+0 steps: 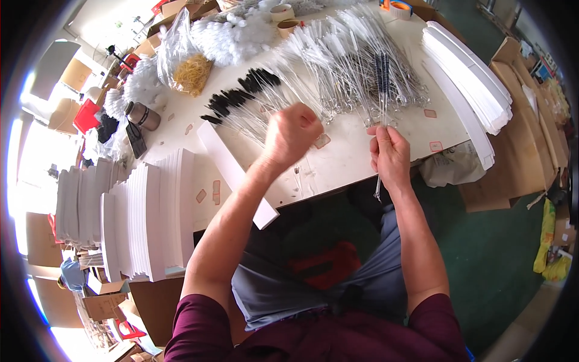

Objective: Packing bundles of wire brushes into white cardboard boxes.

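Note:
My right hand (391, 154) pinches thin wire-handled brushes, one with dark bristles (382, 71) pointing away over the table. Their looped wire ends (377, 194) hang below my palm, past the table's front edge. To the left, my left hand (292, 134) is raised with its fingers curled in, slightly blurred; whether anything is inside cannot be seen. Beyond it lie black-bristled brushes (229, 101) in a row, their wire handles towards me. A large heap of white-bristled wire brushes (344, 57) spreads across the table's far middle.
A long white box (232, 169) lies slantwise by my left forearm. Stacked white boxes (148, 217) stand left; more flat white strips (467, 78) lie right. A bag of yellow rubber bands (192, 73), a metal flask (143, 116) and tape rolls (288, 27) are farther back.

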Tool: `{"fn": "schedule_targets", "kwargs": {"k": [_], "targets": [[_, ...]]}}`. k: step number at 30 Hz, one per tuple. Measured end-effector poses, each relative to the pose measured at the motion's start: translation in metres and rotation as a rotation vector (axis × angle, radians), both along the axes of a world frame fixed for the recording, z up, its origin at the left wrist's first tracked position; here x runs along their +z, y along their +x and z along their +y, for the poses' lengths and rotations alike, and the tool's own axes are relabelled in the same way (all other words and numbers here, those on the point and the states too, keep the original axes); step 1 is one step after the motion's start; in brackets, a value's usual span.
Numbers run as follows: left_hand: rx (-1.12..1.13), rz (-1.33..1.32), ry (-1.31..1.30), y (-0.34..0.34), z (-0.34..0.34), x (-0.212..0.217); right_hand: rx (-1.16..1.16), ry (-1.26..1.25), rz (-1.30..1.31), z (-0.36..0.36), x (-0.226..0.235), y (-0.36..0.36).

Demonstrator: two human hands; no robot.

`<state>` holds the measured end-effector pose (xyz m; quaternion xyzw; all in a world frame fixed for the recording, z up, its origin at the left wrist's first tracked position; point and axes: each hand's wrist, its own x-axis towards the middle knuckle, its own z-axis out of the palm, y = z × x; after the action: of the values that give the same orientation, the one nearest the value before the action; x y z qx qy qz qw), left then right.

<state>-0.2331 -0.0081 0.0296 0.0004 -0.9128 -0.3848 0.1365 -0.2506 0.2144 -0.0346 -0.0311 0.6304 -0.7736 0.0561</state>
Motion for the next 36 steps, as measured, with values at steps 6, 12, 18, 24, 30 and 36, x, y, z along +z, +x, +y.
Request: {"fn": "schedule_targets", "kwargs": {"k": [6,12,18,24,30,36], "targets": [[-0.135,0.044,-0.214,-0.003,-0.006,0.016,-0.003,0.088,0.060,-0.001,-0.007,-0.003],[-0.063,0.136,-0.079,-0.003,-0.020,0.027,0.086,0.067,0.024,-0.007,0.006,-0.010],[-0.080,0.025,0.068,-0.001,-0.023,0.048,0.280,-0.116,-0.045,-0.063,0.037,-0.050],[-0.127,0.138,0.064,-0.008,-0.039,0.061,0.353,-0.079,-0.226,-0.104,0.021,-0.086],[0.009,0.317,0.220,0.002,-0.088,0.111,0.245,-0.177,-0.151,-0.110,0.008,-0.091],[-0.028,0.433,0.379,0.037,-0.117,0.164,0.234,-0.146,-0.201,-0.109,0.011,-0.091]]}}
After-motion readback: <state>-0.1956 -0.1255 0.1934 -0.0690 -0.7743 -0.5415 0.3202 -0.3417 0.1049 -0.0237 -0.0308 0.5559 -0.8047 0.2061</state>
